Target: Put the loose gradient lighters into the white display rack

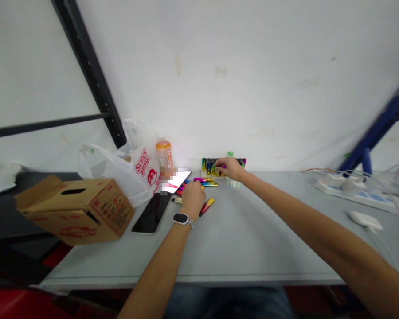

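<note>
Shiny, multicoloured lighters [208, 167] stand upright in a row in a clear holder [204, 174] against the wall. My right hand [231, 167] reaches to this row, its thumb and fingers pinched on a lighter [224, 167] among the others. Nearer to me, my left hand [193, 197] is closed over a loose pile, with a yellow lighter end [202, 188] showing at its fingertips. More lighters [206, 184] lie flat beyond it. A red and yellow lighter [206, 207] lies on the table just right of the left hand. My left fingers partly cover the pile.
Left of the hands are a dark-screened phone [152, 213], a lit screen [179, 180], an orange drink bottle [164, 153], a white plastic bag [136, 173] and a cardboard box [76, 208]. A power strip [362, 190] and white charger [365, 219] lie on the right.
</note>
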Demonstrator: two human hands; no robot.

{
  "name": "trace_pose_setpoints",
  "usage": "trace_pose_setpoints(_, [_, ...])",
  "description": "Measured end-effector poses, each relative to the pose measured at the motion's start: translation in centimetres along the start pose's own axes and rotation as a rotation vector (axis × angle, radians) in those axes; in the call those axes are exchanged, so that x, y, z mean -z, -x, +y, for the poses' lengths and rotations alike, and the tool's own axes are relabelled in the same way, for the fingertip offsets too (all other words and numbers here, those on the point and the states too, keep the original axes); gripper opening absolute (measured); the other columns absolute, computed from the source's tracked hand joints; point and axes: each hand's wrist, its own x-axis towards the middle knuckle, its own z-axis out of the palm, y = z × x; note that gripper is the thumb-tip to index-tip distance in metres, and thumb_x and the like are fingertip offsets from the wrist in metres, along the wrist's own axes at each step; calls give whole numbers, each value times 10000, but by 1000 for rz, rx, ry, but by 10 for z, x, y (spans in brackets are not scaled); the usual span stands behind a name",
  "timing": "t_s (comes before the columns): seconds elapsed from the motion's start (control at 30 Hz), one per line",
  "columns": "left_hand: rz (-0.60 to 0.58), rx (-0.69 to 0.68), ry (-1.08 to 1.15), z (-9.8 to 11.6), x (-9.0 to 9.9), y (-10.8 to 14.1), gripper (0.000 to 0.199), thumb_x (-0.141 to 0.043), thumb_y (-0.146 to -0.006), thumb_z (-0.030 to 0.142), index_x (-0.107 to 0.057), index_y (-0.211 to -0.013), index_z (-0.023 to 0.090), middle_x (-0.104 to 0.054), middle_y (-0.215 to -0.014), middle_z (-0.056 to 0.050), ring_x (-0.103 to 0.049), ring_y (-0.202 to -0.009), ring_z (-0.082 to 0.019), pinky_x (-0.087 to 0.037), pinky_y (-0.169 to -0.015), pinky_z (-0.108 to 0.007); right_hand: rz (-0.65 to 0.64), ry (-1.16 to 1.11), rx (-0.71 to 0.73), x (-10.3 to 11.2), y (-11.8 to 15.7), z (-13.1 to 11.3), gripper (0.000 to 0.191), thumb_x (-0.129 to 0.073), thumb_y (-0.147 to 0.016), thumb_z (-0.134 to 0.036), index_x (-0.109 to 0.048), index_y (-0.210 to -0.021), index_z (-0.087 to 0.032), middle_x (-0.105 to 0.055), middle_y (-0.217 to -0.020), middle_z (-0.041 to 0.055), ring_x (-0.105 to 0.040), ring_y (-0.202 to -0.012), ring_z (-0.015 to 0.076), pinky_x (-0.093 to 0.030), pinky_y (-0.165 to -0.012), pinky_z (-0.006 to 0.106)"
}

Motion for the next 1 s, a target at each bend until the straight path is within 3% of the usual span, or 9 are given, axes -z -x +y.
trace_pose_setpoints(0.17, [5, 6, 27, -2, -7, -2, 123, -578, -832, 111, -699, -833, 134, -702, -871, -166, -660, -942, -295, -478, -825, -366, 0, 77, -1, 7, -4, 6, 86, -699, -764, -192, -762, -813, -224, -717, -776, 45, -566, -805, 222, -409, -822, 354])
trace_pose_setpoints(0.37, [-10, -47, 8, 4, -6, -2, 164, -588, -801, 119, -738, -865, 134, -722, -874, -176, -680, -891, -301, -492, -775, -357, -45, 123, 37, 9, -6, 11, 93, -698, -807, -220, -779, -852, -228, -720, -817, 53, -539, -867, 234, -393, -860, 369])
trace_pose_setpoints(0.57, [30, -141, 350, 8, -12, -6, 151, -642, -830, 153, -735, -947, 172, -756, -906, -98, -687, -819, -211, -515, -745, -296, 70, 294, 77, -3, -2, 12, 136, -716, -837, -286, -787, -931, -220, -656, -1050, 111, -480, -1014, 270, -366, -928, 412])
trace_pose_setpoints(0.77, [46, -150, 565, 7, -19, -12, 112, -697, -821, 171, -724, -930, 161, -759, -880, -79, -691, -772, -194, -541, -748, -314, 45, 162, -16, -3, 3, 22, 175, -665, -869, -240, -739, -1025, -212, -705, -806, 42, -519, -850, 229, -380, -833, 365])
trace_pose_setpoints(1.0, [36, -157, 594, 7, -24, -12, 122, -686, -846, 188, -720, -958, 154, -764, -933, -89, -704, -828, -206, -540, -784, -326, 83, 150, -22, 2, -1, 29, 161, -665, -879, -332, -770, -945, -230, -744, -848, 54, -539, -876, 244, -353, -869, 393])
